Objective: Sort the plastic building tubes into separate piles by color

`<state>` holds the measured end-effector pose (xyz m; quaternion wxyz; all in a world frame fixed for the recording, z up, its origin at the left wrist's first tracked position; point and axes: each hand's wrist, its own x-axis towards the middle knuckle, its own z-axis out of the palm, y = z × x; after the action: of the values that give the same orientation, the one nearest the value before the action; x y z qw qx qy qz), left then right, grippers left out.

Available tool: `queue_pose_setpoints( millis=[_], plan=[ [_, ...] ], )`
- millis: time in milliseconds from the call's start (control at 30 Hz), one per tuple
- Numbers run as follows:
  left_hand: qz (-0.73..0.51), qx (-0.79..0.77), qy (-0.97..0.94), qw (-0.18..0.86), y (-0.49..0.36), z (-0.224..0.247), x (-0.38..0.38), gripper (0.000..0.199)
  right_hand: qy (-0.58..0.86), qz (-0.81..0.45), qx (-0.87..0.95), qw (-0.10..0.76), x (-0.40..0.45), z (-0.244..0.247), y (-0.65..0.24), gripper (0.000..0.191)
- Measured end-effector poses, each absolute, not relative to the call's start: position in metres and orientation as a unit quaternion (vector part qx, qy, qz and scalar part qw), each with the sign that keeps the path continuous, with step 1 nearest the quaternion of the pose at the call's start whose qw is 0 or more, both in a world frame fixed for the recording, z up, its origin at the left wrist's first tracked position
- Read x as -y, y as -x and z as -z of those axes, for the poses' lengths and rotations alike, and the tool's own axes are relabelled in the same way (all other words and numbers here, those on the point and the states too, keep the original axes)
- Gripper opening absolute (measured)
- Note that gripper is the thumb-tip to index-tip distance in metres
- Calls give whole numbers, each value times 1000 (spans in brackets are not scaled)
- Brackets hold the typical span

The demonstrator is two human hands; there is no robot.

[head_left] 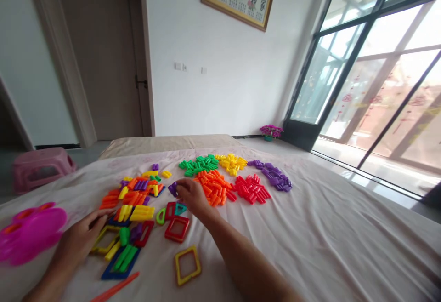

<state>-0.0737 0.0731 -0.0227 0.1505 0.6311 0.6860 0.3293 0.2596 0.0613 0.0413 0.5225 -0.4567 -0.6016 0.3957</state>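
Observation:
My right hand is closed on a purple piece, between the mixed pile and the sorted pieces. My left hand reaches to the left edge of the mixed pile, its fingers near orange pieces; what they grip, if anything, is too small to make out. Yellow pieces and green pieces lie in this pile. Grouped by colour farther off are green, yellow, orange, red and purple heaps.
Red and yellow square frames lie on the white cloth. A pink tray is at the left, with a pink stool beyond it. An orange strip lies at the near edge.

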Motion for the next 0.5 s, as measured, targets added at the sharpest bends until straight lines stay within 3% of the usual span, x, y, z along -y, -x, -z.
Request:
queue_pose_setpoints(
  millis=[133, 267, 500],
  plan=[
    [-329, -691, -621, 170, 74, 22, -75, 35, 464, -383, 498, 625, -72, -50, -327, 39],
    [-318, -698, -615, 184, 74, 23, -76, 39, 516, -312, 435, 668, -68, -40, -412, 46],
    [-273, -718, -616, 175, 77, 27, -81, 42, 728, 7, 358, 584, -47, -42, -557, 40]
  ],
)
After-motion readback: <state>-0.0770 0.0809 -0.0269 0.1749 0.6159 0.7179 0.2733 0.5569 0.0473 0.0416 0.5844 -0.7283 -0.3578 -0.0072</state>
